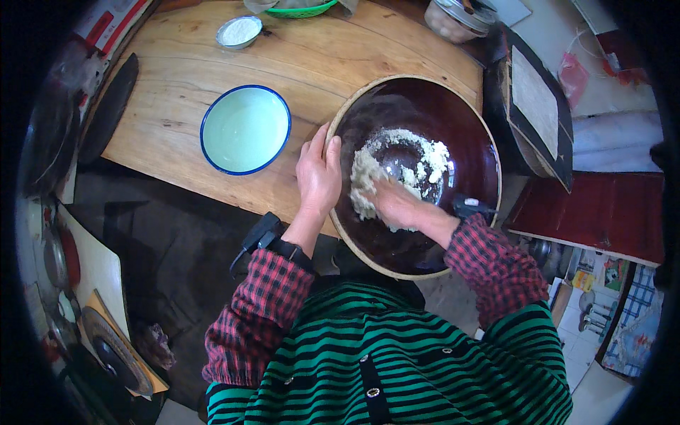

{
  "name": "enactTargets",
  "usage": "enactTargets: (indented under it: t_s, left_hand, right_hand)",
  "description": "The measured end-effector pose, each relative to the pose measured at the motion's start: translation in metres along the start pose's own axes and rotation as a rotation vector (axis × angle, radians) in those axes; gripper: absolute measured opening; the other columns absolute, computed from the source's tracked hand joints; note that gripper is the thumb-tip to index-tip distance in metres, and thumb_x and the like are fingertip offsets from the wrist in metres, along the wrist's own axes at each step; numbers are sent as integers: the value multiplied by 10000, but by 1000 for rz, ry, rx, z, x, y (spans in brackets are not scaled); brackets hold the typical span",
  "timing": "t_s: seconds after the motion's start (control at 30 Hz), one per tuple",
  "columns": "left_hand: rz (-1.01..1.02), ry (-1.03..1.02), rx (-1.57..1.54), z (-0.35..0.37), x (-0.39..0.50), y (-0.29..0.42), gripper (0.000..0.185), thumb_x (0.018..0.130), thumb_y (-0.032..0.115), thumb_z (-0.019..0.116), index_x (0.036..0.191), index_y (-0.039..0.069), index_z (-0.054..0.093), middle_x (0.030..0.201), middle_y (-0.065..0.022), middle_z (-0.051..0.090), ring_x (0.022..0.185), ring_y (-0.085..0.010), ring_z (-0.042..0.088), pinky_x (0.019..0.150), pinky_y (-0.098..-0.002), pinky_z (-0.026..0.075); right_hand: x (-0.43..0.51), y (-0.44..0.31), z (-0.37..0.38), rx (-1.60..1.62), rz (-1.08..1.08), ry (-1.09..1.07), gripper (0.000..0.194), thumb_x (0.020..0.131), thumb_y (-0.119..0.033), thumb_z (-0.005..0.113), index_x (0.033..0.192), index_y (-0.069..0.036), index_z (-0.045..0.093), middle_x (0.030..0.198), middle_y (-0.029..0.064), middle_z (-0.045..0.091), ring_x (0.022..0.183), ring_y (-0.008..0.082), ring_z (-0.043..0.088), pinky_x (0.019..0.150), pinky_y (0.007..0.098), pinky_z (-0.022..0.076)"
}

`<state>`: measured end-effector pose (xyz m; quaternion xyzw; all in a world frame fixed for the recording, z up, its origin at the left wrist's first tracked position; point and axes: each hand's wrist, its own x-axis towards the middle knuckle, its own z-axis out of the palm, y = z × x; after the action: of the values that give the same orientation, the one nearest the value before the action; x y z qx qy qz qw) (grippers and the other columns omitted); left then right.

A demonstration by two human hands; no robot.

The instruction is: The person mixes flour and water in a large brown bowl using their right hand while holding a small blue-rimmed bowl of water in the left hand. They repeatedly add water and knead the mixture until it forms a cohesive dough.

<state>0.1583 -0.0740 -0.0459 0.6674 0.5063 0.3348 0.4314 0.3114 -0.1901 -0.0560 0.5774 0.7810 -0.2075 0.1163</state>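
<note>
A large brown glazed basin [473,133] with a pale rim stands at the table's front edge. My left hand [320,172] grips its left rim, thumb over the edge. Inside the basin, my right hand [393,202] is pressed into a clumpy, pale dough [364,172], its fingers partly hidden and blurred. Loose floury crumbs [435,159] curve around the basin's middle to the right. Left of the basin sits a pale green enamel bowl [245,130] with a blue rim; it may hold clear liquid, but I cannot tell.
A small bowl of white powder [239,33] stands at the back of the wooden table [170,101]. Behind are a green basket [303,10] and a jar of egg-like things [454,24]. A dark box-like object [536,106] stands close to the basin's right.
</note>
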Motion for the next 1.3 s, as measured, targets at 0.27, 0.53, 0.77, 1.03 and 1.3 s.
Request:
enactTargets:
  t_s: [0.27, 0.53, 0.77, 1.03, 1.3]
  left_hand:
    - [-42, 15, 65, -1, -3, 4, 371, 951, 327, 496, 1259, 129, 555, 1061, -201, 603, 1002, -382, 573, 844, -458, 460]
    - [-70, 24, 60, 0, -3, 4, 362, 949, 332, 497, 1254, 149, 563, 1043, -188, 612, 989, -370, 582, 833, -459, 467]
    - [-132, -16, 37, -6, -3, 13, 368, 946, 309, 523, 1245, 101, 570, 1107, -190, 619, 1040, -326, 596, 882, -395, 464]
    - [-68, 23, 62, -3, -3, 6, 374, 943, 329, 508, 1259, 137, 559, 1041, -189, 620, 974, -360, 595, 833, -444, 473]
    - [-33, 11, 46, 0, -1, 1, 357, 948, 299, 498, 1255, 127, 559, 1049, -206, 626, 965, -376, 602, 829, -453, 472]
  right_hand:
    - [22, 103, -4, -115, 396, 192, 412, 774, -181, 549, 1175, -100, 599, 1100, 99, 619, 1069, 253, 522, 872, 442, 326]
    - [-84, 77, 29, 150, 763, -215, 514, 832, -121, 473, 1298, 83, 398, 1211, 270, 527, 1101, 399, 520, 981, 473, 373]
    - [-54, 23, 29, 940, 497, 437, 344, 876, -147, 516, 1204, -43, 526, 1117, 220, 611, 1033, 361, 592, 884, 400, 459]
    - [30, 93, 26, 267, 957, 406, 526, 821, -214, 497, 1321, -52, 464, 1297, 257, 455, 1232, 433, 356, 977, 581, 294]
    - [9, -12, 30, 377, 270, 152, 487, 841, -194, 481, 1279, 18, 494, 1372, 338, 333, 1341, 492, 194, 1102, 570, 182]
